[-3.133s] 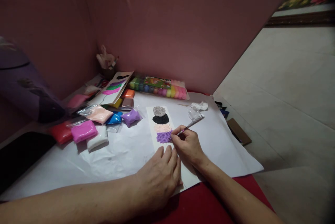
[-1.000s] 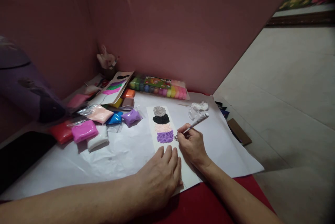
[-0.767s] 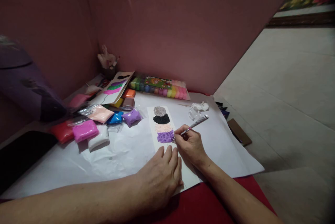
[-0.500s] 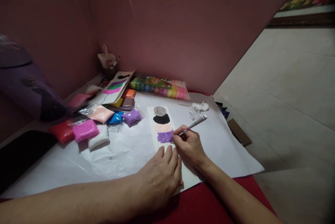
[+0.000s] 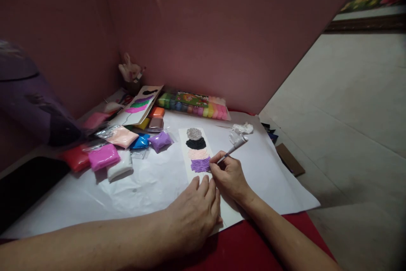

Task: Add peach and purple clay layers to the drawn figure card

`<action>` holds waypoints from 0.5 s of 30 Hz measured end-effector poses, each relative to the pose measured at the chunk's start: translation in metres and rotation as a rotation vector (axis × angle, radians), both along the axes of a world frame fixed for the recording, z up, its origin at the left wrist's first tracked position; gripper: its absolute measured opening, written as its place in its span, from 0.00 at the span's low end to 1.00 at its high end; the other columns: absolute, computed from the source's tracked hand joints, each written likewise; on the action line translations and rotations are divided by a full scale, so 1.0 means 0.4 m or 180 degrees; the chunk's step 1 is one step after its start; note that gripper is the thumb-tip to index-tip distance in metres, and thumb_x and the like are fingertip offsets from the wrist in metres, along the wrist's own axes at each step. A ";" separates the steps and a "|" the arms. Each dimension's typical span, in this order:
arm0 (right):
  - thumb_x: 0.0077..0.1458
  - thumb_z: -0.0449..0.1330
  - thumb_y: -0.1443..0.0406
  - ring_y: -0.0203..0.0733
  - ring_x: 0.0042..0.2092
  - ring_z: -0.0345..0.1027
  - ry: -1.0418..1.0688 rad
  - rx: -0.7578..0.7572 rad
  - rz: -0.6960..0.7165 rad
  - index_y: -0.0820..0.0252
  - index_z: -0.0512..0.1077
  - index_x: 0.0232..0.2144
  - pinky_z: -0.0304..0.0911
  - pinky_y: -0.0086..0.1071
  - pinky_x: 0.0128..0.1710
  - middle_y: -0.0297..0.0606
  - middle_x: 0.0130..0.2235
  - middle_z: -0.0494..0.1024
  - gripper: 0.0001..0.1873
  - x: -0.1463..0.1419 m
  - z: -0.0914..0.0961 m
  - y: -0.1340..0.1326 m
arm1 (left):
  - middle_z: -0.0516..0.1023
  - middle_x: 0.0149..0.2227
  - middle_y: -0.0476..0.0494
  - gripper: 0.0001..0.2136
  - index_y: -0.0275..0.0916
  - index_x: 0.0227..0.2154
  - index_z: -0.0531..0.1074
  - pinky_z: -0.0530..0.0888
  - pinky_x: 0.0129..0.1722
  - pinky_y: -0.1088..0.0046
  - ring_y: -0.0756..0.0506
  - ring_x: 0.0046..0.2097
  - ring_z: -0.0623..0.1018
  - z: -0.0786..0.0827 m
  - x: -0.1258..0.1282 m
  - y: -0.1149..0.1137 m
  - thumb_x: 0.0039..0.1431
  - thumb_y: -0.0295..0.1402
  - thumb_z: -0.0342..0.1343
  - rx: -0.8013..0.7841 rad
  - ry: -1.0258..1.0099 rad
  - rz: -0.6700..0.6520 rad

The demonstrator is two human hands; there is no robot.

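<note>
A narrow cream card [image 5: 184, 139] lies in front of me with textured clay bands on it: grey [image 5: 194, 134], black [image 5: 196, 143], pale pink [image 5: 197, 154] and purple [image 5: 200, 165]. My right hand [image 5: 230, 176] is closed around a slim, striped, pen-like tool [image 5: 236, 146]. Its upper end slants up to the right, while its tip, mostly hidden by the fingers, is at the right edge of the purple band. My left hand [image 5: 198, 209] rests on the lower part of the card just below that band, fingers laid flat and holding nothing visible.
Bagged clay in several colours, including a magenta pack [image 5: 104, 157] and a purple pack [image 5: 160, 140], lies to the left. Behind are another decorated card [image 5: 139, 108] and a long clay pack [image 5: 193, 105]. Crumpled white material [image 5: 242, 128] sits right on the white sheet [image 5: 269, 178].
The tool's upper end has tipped slightly down and to the left in my right hand. My left hand and the card look almost the same.
</note>
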State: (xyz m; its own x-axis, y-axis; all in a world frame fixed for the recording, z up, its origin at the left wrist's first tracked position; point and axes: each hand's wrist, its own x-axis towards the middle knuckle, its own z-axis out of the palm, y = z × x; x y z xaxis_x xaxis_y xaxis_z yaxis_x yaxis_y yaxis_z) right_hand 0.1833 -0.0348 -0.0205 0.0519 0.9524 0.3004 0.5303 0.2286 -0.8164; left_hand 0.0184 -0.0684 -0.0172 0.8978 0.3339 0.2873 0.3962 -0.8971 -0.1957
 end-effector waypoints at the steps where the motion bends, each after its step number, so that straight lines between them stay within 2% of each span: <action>1: 0.51 0.55 0.68 0.33 0.23 0.61 -0.0016 0.0003 -0.0014 0.59 0.69 0.25 0.58 0.27 0.26 0.29 0.22 0.70 0.04 0.001 -0.001 0.001 | 0.72 0.55 0.22 0.25 0.21 0.55 0.67 0.66 0.52 0.52 0.29 0.55 0.73 0.000 0.000 0.000 0.69 0.38 0.38 0.0004 -0.0001 0.0002; 15: 0.49 0.55 0.69 0.34 0.23 0.61 -0.0131 0.0085 -0.0208 0.59 0.68 0.25 0.58 0.28 0.25 0.30 0.21 0.70 0.03 0.014 -0.006 0.003 | 0.71 0.55 0.22 0.24 0.22 0.54 0.68 0.66 0.51 0.53 0.29 0.55 0.73 0.000 -0.001 -0.003 0.69 0.37 0.40 0.0054 -0.0025 0.0015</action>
State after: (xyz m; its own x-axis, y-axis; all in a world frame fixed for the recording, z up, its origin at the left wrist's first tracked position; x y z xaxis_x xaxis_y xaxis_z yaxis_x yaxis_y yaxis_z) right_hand 0.1889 -0.0336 -0.0231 0.1006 0.9390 0.3288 0.5777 0.2139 -0.7877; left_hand 0.0179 -0.0697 -0.0171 0.8939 0.3332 0.2999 0.4021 -0.8917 -0.2079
